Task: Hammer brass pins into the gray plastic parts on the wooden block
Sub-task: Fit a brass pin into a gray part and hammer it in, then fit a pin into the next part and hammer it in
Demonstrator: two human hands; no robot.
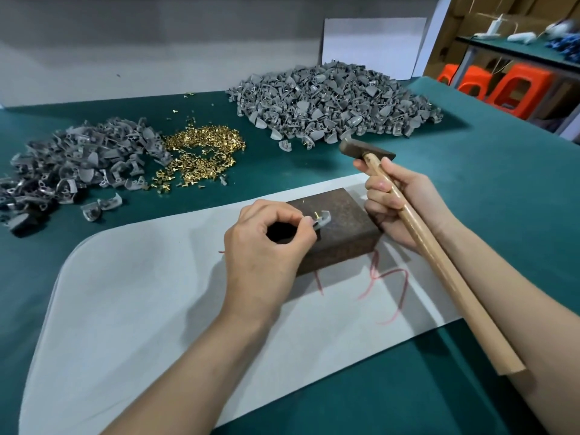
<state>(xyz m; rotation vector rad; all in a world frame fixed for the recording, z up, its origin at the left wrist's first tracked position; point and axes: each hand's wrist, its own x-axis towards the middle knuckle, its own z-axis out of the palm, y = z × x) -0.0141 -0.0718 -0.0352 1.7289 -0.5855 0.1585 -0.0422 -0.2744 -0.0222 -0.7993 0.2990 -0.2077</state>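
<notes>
Left hand (266, 243) pinches gray part (324, 220) on wooden block (345, 233), mid-table; brass pin (316, 214) stands in it. Right hand (398, 199) grips hammer (367, 150) near its head. Part looks light, stiff, skittish: hold its left edge.

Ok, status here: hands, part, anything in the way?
Left hand pinches gray part on wooden block, brass pin standing in it. Right hand grips hammer, head raised. Nothing over pin.
</notes>
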